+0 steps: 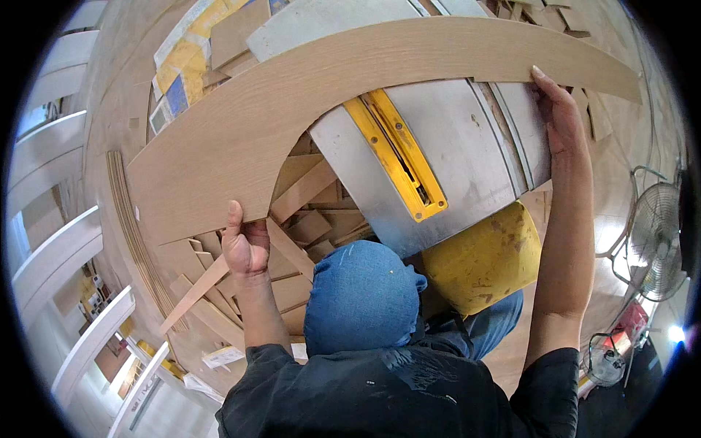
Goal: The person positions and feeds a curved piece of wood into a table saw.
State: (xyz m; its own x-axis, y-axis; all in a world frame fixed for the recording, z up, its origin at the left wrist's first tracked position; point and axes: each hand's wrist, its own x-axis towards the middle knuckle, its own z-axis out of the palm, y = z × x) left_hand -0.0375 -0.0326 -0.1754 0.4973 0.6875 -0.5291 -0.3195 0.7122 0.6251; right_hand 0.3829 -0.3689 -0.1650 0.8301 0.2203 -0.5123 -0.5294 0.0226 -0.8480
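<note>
A long light-brown wood plank point(380, 58), bowed by the lens, spans the upper part of the head view. My left hand point(247, 244) grips its near left corner, thumb up on the top face and fingers beneath. At the other end my right hand point(561, 113) holds the near edge, a fingertip showing on top and the remaining fingers partly hidden. Across the far part of a table saw's grey metal top point(467, 160) lies the plank. A yellow slotted insert point(431, 209) sits in that top; I cannot make out a blade standing above it.
Wood offcuts point(310, 228) are heaped left of the saw, beside my jeans-covered knee point(365, 292). The saw's yellow body point(482, 255) is close to my legs. Thin strips point(128, 226) lie on the floor at left, near white rails point(91, 350). A fan point(657, 241) stands at right.
</note>
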